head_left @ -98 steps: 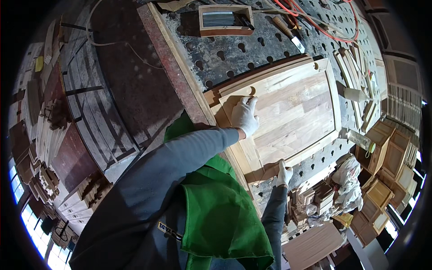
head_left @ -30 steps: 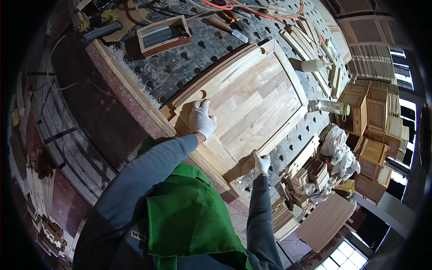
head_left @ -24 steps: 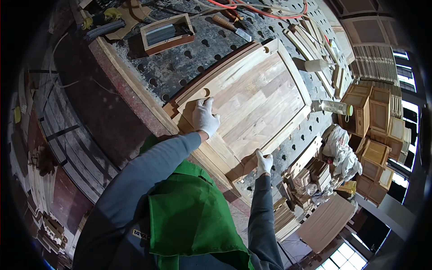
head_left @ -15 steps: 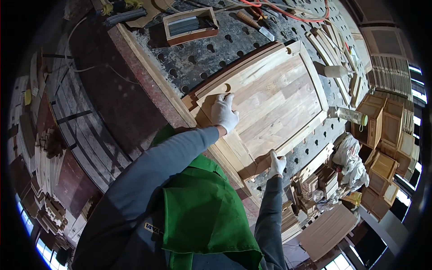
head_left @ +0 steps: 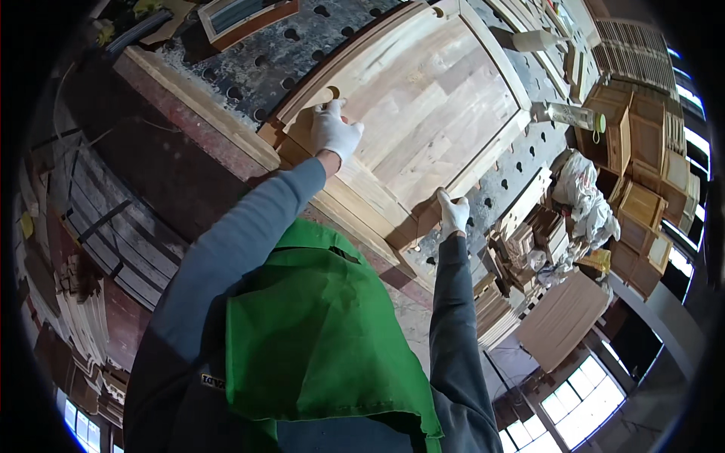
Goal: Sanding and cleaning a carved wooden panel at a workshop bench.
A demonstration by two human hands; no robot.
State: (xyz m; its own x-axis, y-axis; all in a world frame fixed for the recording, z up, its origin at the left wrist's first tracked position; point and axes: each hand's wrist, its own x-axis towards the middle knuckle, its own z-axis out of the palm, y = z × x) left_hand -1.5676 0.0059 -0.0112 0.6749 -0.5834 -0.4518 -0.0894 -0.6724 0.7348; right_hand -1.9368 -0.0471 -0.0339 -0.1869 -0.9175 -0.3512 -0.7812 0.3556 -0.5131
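A pale wooden cabinet door (head_left: 430,98), with a framed panel and round hinge holes, lies on top of similar wooden pieces on the workbench. My left hand (head_left: 336,134), in a white glove, is closed on the door's left frame beside a hinge hole. A small bit of red shows by its fingers; what it belongs to I cannot make out. My right hand (head_left: 454,212), also gloved, grips the door at its near right corner. Its thumb points up and its fingers are partly hidden.
The perforated metal bench top (head_left: 302,45) has a wooden edge strip. A box of dark strips (head_left: 249,23) stands far left. At right are a clear bottle (head_left: 570,115), a white bottle (head_left: 536,40), wood offcuts (head_left: 540,234), crumpled plastic (head_left: 585,196) and stacked cabinet frames (head_left: 642,143).
The view has shifted, so the bench and door sit higher and further left in the picture. Both hands stay at the same parts of the door.
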